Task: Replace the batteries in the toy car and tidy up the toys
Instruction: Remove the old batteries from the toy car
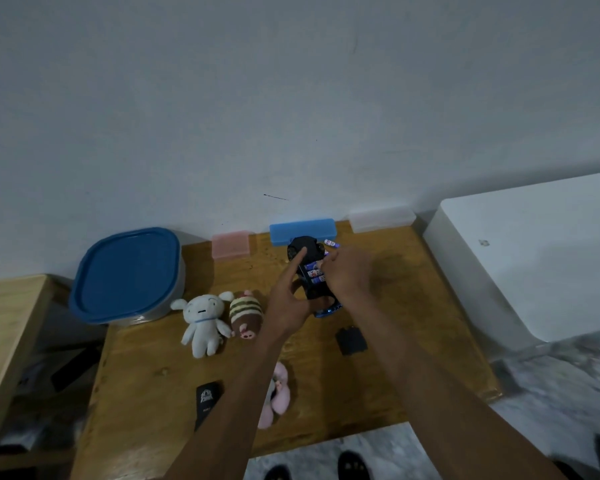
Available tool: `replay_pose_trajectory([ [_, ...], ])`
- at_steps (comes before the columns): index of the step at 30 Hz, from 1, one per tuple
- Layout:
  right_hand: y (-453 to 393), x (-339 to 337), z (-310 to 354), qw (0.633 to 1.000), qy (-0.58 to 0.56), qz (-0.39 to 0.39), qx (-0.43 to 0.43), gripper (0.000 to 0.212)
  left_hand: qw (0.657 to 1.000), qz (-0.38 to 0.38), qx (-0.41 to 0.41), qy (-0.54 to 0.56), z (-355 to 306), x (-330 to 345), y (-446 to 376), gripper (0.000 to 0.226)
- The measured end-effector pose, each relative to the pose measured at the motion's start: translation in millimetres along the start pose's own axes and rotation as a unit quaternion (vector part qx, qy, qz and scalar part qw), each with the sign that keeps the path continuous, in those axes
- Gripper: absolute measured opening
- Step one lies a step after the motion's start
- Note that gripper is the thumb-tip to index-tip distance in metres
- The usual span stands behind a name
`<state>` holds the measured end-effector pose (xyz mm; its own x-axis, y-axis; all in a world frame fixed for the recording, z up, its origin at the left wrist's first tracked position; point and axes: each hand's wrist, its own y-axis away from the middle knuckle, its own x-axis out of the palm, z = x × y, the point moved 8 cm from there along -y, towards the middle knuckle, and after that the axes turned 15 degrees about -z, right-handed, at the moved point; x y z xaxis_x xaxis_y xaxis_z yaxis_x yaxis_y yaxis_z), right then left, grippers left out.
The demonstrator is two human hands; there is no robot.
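The toy car (pixel 309 271) lies belly-up at centre frame on the worktop (pixel 395 306), batteries (pixel 315 272) showing in its bay. The left hand (pixel 288 303) grips its near side, forefinger stretched along it. The right hand (pixel 347 275) pinches at the batteries. One loose battery (pixel 331 243) lies just beyond, and the black cover (pixel 351 340) nearer.

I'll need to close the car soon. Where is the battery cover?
In the head view, the battery cover lies flat on the wooden table, right of centre, just nearer than the toy car.
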<state>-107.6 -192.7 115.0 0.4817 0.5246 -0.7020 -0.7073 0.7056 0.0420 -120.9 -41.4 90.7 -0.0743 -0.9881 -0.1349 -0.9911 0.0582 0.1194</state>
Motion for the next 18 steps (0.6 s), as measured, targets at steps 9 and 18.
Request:
replay_pose_trajectory([
  [9, 13.4, 0.2, -7.7, 0.995, -0.076, 0.043, 0.055, 0.023, 0.999, 0.016, 0.002, -0.03, 3.5, 0.3, 4.7, 0.102],
  [18, 25.8, -29.3, 18.5, 0.979, -0.202, -0.012, -0.013, 0.014, 1.0, 0.014, -0.021, 0.002, -0.6, 1.3, 5.9, 0.101],
])
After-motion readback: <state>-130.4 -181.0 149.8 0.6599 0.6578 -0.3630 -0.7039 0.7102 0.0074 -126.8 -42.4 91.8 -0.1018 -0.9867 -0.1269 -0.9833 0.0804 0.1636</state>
